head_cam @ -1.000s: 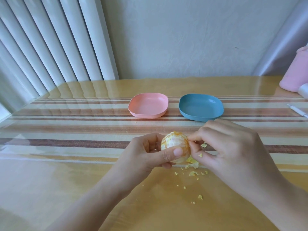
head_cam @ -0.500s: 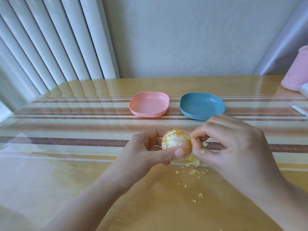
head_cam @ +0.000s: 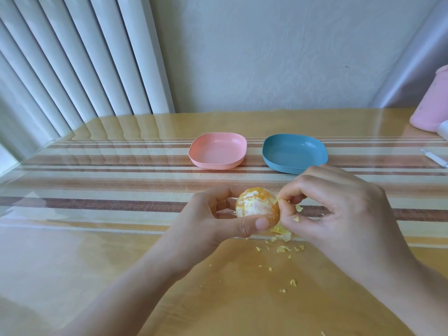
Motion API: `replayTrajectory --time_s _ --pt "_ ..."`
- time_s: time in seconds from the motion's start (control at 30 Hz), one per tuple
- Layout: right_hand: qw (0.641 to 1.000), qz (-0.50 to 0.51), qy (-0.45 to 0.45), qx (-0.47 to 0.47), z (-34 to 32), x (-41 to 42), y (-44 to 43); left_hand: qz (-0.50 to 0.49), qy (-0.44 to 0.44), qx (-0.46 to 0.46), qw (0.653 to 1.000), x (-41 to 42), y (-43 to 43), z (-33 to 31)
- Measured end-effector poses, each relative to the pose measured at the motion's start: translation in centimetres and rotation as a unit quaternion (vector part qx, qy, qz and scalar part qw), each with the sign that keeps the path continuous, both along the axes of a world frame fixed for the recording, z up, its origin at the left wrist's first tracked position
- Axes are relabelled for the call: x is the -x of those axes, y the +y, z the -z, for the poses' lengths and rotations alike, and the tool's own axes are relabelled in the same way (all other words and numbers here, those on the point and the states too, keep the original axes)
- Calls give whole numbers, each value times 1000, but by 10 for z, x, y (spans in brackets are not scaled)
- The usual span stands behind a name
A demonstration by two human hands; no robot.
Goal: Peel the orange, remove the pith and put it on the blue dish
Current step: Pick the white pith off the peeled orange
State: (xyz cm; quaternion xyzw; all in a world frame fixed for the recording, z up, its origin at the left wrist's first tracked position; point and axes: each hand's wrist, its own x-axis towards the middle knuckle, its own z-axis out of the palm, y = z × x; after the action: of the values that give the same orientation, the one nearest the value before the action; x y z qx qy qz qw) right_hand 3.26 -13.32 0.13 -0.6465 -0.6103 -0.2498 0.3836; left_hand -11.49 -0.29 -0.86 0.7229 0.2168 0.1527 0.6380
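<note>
A peeled orange (head_cam: 255,204), still patched with white pith, is held just above the table in my left hand (head_cam: 213,219), thumb across its front and fingers behind it. My right hand (head_cam: 339,209) is at the orange's right side, thumb and forefinger pinching a bit of pith on its upper right edge. The blue dish (head_cam: 294,152) lies behind my right hand, with nothing in it.
A pink dish (head_cam: 218,150) sits left of the blue one. Small scraps of peel and pith (head_cam: 282,248) are scattered on the glossy table under and in front of my hands. A pink container (head_cam: 431,105) and a white pen (head_cam: 436,160) lie at the far right.
My right fingers shifted slightly up along the orange's right edge while picking at the pith. The orange stays in my left hand in about the same place.
</note>
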Motion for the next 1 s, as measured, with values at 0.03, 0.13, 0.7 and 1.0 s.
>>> replayTrajectory --time_s 0.03,0.13,0.7,1.0 --pt "1000 -1 -2 0 0 0 0 0 2 -1 1000 0 0 0" --pt "1000 -1 -7 0 1 0 0 2 8 1 1000 0 -1 -1" --pt "865 -268 415 90 3 -22 1 55 -26 151 987 0 -2 -6" --pt "935 -204 290 30 4 -10 2 86 -12 185 979 0 -5 -9"
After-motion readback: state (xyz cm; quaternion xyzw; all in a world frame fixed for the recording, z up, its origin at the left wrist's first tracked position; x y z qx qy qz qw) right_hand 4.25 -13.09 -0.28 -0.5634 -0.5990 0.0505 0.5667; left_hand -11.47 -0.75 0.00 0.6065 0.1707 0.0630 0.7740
